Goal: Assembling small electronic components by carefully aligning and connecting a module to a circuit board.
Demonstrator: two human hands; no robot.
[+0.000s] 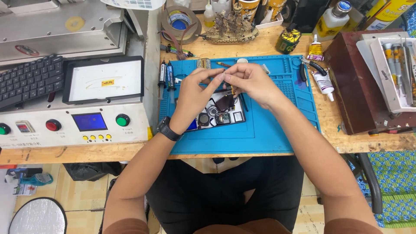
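Both hands meet above an opened phone (219,115) that lies on a blue work mat (264,130). My left hand (195,89), with a black watch on its wrist, pinches its fingertips against those of my right hand (249,80). Together they seem to hold a tiny part or a thin tool above the phone; it is too small to tell which. The phone's insides show round camera modules and a dark flap.
A white machine (73,125) with red and green buttons, a small blue screen and a keyboard (30,80) stands at the left. Syringes (167,76), pliers (310,67), glue tubes (323,82), tape rolls (178,19) and bottles ring the mat. A brown box (355,86) with a tool tray stands at the right.
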